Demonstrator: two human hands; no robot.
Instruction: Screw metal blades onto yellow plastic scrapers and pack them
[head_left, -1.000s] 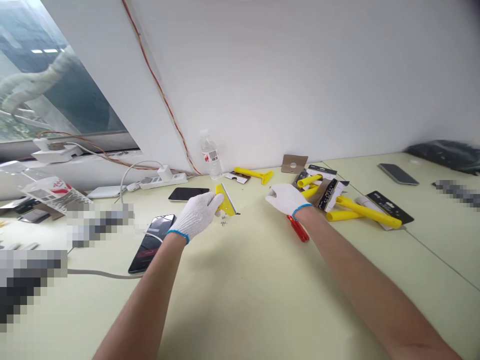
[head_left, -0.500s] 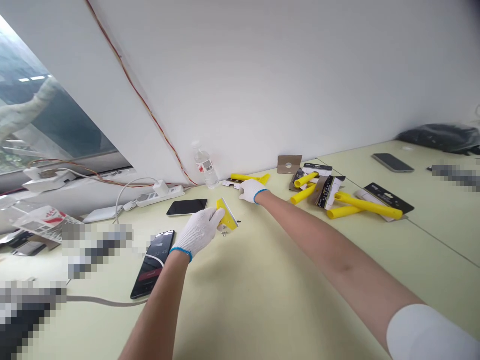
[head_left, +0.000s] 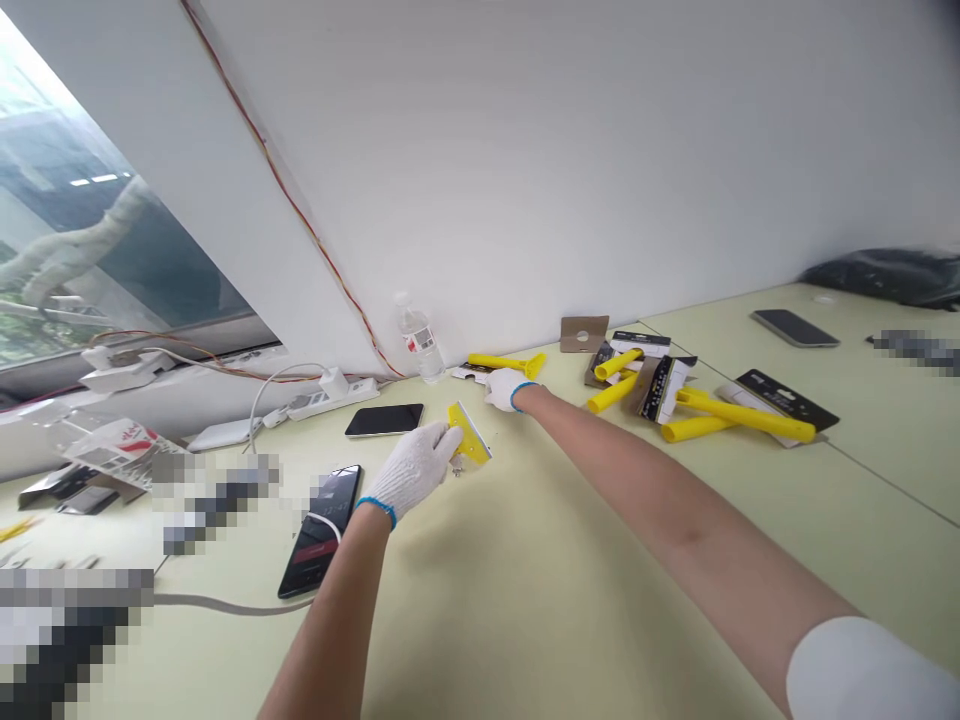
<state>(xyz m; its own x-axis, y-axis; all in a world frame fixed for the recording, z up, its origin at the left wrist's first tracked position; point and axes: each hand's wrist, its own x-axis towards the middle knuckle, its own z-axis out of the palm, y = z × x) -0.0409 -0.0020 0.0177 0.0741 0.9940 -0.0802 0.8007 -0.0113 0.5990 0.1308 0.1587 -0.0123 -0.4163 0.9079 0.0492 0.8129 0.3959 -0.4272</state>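
My left hand, in a white knit glove with a blue cuff, grips a yellow scraper head with a metal blade edge. Small screws lie just below it on the pale green table. My right hand, gloved the same way, reaches to the far side, beside a yellow scraper handle and a small printed card. Its fingers are bunched, and nothing shows in them. A red tool seen earlier is hidden.
Several yellow handles and black-and-white packaging cards lie to the right. Two phones sit left of my left hand. A white power strip, a water bottle and a cardboard square stand along the white wall.
My right hand has moved left and forward, away from the yellow handles, with my arm stretched out. The red tool no longer shows. My left hand stays on the scraper head.
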